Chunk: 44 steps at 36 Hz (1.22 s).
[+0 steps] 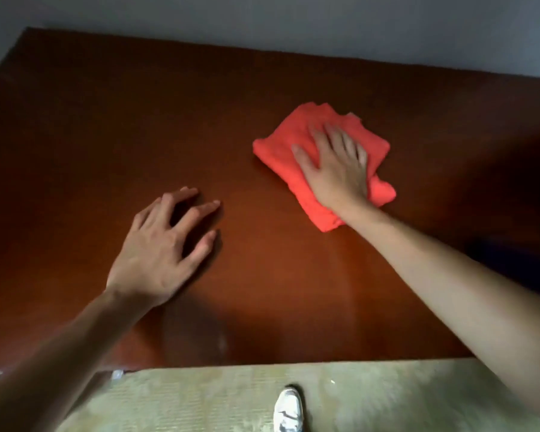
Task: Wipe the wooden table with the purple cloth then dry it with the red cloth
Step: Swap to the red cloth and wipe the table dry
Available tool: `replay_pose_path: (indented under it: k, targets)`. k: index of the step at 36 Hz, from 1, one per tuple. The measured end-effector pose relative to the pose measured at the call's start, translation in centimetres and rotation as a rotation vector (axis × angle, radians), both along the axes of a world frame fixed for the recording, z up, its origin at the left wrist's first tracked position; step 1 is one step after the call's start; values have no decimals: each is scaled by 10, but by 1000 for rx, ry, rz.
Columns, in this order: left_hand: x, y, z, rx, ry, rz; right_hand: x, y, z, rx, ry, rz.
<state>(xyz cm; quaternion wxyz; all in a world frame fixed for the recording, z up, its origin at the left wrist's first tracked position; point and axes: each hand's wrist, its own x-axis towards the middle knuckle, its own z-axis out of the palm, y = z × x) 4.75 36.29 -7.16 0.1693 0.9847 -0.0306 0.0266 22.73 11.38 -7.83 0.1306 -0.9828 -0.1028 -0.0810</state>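
The red cloth point(281, 145) lies bunched on the dark wooden table point(122, 120), right of centre. My right hand point(334, 163) presses flat on top of it, fingers spread and pointing away from me, covering its middle. My left hand point(162, 244) rests on the bare table top nearer the front, fingers apart, holding nothing. A dark bluish shape point(512, 260) shows at the table's right edge; whether it is the purple cloth I cannot tell.
The table's front edge point(293, 364) runs across the lower part of the view, with a pale floor point(200, 400) below it. A white shoe point(289, 410) stands on the floor near the middle. A grey wall point(262, 20) lies behind the table.
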Motion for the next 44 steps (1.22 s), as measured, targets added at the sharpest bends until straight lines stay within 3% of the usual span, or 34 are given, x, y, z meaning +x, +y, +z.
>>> replay_pose_path:
  k: [8, 14, 20, 24, 32, 39, 44]
  targets:
    - [-3, -7, 5, 89, -3, 15, -179, -70, 1, -9, -14, 242]
    - [-5, -38, 2, 61, -100, 77, -180, -99, 9, -55, 66, 444]
    - [15, -99, -1, -107, -168, -34, -116, -109, 15, -26, 127, 629]
    - [39, -127, -1, -201, -134, 6, -46, -114, 16, -72, 117, 700]
    - [49, -133, -7, -1, -17, -23, 124, -117, 11, -118, 115, 607]
    - [51, -133, -4, -10, 60, -36, 235, -117, 21, -171, 83, 566]
    - [49, -133, -4, -39, 52, -24, 268, -115, 21, -145, 85, 522]
